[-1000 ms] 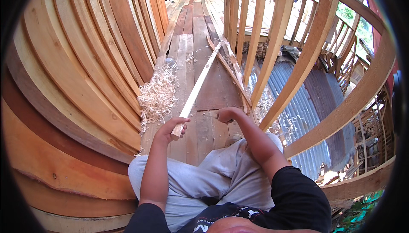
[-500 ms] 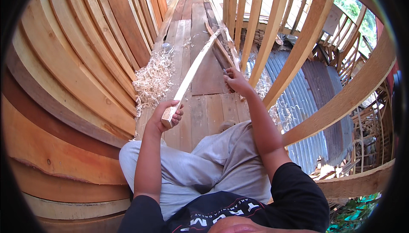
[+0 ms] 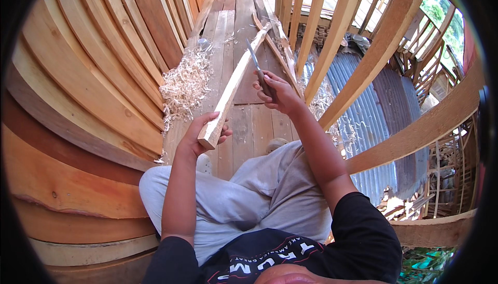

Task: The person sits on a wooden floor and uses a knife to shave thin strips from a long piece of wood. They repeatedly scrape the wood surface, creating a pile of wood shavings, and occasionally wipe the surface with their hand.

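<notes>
My left hand point(image 3: 202, 132) is closed around the near, square-cut end of a long pale wooden stick point(image 3: 233, 87). The stick slants away from me to the right, its far end crossing other wood on the floor. In my right hand point(image 3: 277, 93) is a knife point(image 3: 254, 60), gripped by its dark handle with the blade pointing up and away. The blade stands beside the stick's right side; whether it touches the wood I cannot tell.
Curly wood shavings point(image 3: 188, 84) lie heaped on the plank floor point(image 3: 254, 128) at left, near a wall of upright boards point(image 3: 88, 66). Slatted railing point(image 3: 332, 35) runs along the right, with corrugated metal sheets point(image 3: 345, 92) beyond. More wood pieces point(image 3: 284, 50) lie against the railing.
My right hand has moved up and inward, and the knife's blade has swung into clear view beside the stick. The stick's near end has turned slightly in my left hand.
</notes>
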The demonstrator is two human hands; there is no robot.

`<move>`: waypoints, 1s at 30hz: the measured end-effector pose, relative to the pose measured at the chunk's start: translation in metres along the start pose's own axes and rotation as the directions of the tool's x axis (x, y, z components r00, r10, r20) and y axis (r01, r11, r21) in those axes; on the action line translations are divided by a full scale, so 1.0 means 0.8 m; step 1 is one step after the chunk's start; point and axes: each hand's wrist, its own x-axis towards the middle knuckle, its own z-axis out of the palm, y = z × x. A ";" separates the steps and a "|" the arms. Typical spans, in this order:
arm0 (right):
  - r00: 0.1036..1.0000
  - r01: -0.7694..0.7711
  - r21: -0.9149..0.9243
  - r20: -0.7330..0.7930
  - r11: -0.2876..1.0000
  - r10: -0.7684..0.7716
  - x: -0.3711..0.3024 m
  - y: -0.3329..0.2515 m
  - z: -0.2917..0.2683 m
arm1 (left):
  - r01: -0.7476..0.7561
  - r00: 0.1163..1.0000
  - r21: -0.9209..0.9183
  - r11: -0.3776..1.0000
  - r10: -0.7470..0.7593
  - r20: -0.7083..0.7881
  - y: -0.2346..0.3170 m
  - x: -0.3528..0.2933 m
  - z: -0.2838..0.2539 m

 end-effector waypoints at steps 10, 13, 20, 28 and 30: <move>0.988 -0.003 -0.131 -0.156 0.991 -0.017 -0.005 0.015 0.015 | -0.026 0.998 -0.068 0.997 0.030 0.061 0.006 -0.003 -0.005; 0.989 -0.052 -0.179 -0.146 0.982 0.025 -0.007 0.021 0.006 | -0.064 0.998 -0.055 0.996 0.065 0.015 0.009 -0.008 0.001; 0.970 -0.145 -0.508 -0.243 0.849 0.020 0.006 0.051 -0.007 | -0.052 0.995 0.001 0.999 0.051 0.087 0.011 -0.018 0.012; 0.955 -0.257 -0.647 -0.282 0.717 0.088 0.007 0.072 -0.023 | -0.008 0.996 0.136 0.991 -0.004 0.090 0.002 -0.003 0.000; 0.953 -0.278 -0.666 -0.282 0.692 0.112 0.006 0.075 -0.023 | -0.025 0.999 0.141 0.990 0.020 0.043 0.000 -0.001 0.002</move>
